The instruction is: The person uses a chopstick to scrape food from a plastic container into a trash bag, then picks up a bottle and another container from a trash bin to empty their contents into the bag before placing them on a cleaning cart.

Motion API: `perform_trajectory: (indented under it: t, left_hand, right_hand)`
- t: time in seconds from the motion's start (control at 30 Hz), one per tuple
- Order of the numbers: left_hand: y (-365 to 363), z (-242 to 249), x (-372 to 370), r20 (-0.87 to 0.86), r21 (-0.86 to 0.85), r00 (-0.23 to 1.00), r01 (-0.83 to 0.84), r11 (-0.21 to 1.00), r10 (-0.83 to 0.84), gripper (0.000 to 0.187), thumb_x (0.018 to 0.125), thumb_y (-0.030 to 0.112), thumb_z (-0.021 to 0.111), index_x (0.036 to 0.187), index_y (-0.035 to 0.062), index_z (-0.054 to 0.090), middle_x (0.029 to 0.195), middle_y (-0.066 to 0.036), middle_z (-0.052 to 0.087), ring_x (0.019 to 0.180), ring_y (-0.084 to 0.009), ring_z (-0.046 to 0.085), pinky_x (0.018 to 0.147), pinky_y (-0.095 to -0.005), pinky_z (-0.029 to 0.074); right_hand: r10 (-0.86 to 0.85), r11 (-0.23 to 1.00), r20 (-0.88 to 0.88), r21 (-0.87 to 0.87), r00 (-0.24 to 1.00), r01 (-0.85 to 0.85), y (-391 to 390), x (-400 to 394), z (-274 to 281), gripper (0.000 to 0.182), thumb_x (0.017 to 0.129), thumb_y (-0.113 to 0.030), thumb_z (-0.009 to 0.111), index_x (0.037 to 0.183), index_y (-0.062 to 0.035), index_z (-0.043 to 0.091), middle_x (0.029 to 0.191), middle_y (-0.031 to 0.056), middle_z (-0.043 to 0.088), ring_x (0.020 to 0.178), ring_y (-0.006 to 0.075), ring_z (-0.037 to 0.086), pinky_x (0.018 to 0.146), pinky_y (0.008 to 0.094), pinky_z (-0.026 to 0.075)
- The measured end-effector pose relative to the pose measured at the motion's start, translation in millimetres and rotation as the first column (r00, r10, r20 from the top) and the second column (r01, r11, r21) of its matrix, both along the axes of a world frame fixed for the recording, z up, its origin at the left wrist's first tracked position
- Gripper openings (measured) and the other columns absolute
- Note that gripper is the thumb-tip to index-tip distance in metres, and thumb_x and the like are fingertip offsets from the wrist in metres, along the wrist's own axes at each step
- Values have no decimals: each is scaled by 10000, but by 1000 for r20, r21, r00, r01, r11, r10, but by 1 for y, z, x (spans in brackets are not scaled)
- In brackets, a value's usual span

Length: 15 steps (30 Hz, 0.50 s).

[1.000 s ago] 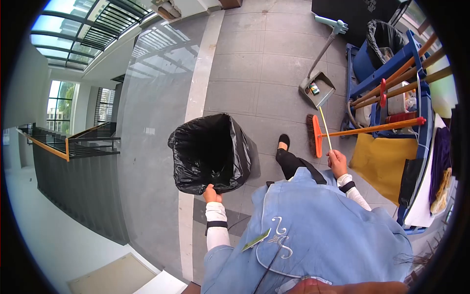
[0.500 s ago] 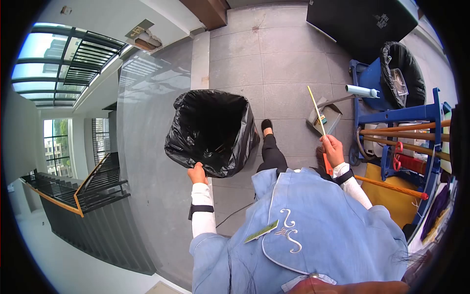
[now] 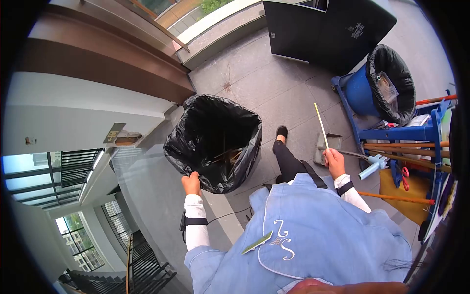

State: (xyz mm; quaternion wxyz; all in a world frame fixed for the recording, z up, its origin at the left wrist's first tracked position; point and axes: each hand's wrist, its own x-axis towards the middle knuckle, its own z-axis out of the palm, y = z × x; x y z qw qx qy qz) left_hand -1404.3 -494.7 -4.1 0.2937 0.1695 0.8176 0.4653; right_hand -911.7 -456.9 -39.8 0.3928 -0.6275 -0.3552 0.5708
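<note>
My left hand [image 3: 191, 183] grips the near rim of a bin lined with a black bag [image 3: 214, 142], which stands open on the grey tiled floor; some brown scraps lie inside. My right hand [image 3: 334, 162] is closed around a thin yellow stick [image 3: 321, 126] that points up and away from me. Just beyond that hand, a grey dustpan [image 3: 326, 145] rests on the floor. My black-clad leg and shoe [image 3: 281, 132] stand between the bin and the dustpan.
A blue cleaning cart [image 3: 406, 142] stands at the right, holding a black-lined bucket [image 3: 390, 81], orange-handled tools [image 3: 406, 149] and a yellow bag [image 3: 409, 188]. A dark panel [image 3: 328, 29] leans at the back. A glass balustrade [image 3: 142, 181] and a wall run along the left.
The view has swung, so the bin and cart shifted in frame. My left hand stays on the bin rim. My right hand keeps the stick, now beside the dustpan instead of the orange broom.
</note>
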Motion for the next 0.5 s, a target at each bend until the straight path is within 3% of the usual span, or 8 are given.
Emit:
perform_trajectory:
  t: [0.03, 0.07, 0.17, 0.27, 0.4, 0.43, 0.5]
  left_hand:
    - [32, 26, 5, -58, -130, 998, 2, 991, -10, 98, 654, 4, 536, 641, -83, 493, 610, -39, 492, 531, -116, 440, 489, -271, 376]
    - [56, 28, -3, -66, -127, 997, 28, 991, -37, 98, 654, 4, 536, 641, -83, 493, 610, -39, 492, 531, -116, 440, 489, -271, 376]
    - [143, 40, -26, -7, 109, 994, 105, 989, -105, 56, 647, -18, 522, 603, -46, 503, 602, -26, 516, 519, -110, 474, 473, -251, 364]
    - [235, 72, -57, 20, 61, 980, 197, 978, -199, 50, 641, -20, 519, 598, -38, 501, 594, -10, 505, 516, -102, 466, 476, -247, 358]
    - [353, 110, -72, 37, 163, 962, 260, 952, -270, 77, 648, -30, 512, 579, -9, 487, 588, 11, 491, 503, -86, 446, 465, -247, 354]
    - [381, 120, -79, -9, 102, 950, 311, 945, -312, 56, 657, -32, 512, 608, -9, 500, 604, 6, 505, 514, -91, 466, 478, -240, 374]
    - [446, 123, -100, 71, 161, 931, 343, 926, -357, 24, 663, -34, 512, 646, -18, 517, 618, -7, 525, 537, -109, 504, 507, -241, 413]
  right_hand:
    - [-7, 999, -7, 35, 1000, 7, 19, -6, -6, 246, 894, -225, 477, 780, -22, 557, 529, -21, 438, 458, 48, 395, 418, 209, 319]
    - [-34, 999, -14, 38, 999, 34, 39, -12, -12, 246, 894, -225, 477, 780, -22, 557, 529, -21, 438, 458, 48, 395, 418, 209, 319]
    - [-1, 997, 68, 76, 998, -4, 121, -36, -5, 238, 898, -211, 462, 786, -21, 552, 524, -21, 445, 458, 53, 405, 426, 216, 330]
    - [-16, 990, 87, 143, 996, 3, 217, -67, 17, 233, 899, -206, 457, 788, -24, 550, 528, -10, 459, 468, 57, 413, 444, 221, 343]
    - [-99, 970, 99, 232, 990, 74, 339, -86, 39, 223, 899, -197, 453, 794, -25, 548, 572, 6, 510, 516, 61, 468, 487, 219, 390]
    - [-150, 953, 98, 281, 984, 118, 367, -87, 43, 221, 899, -193, 451, 798, -22, 548, 608, 14, 540, 554, 65, 499, 519, 219, 413]
    - [-235, 926, 119, 328, 965, 185, 425, -97, 43, 218, 899, -188, 450, 807, -18, 551, 673, 27, 585, 616, 72, 543, 573, 218, 446]
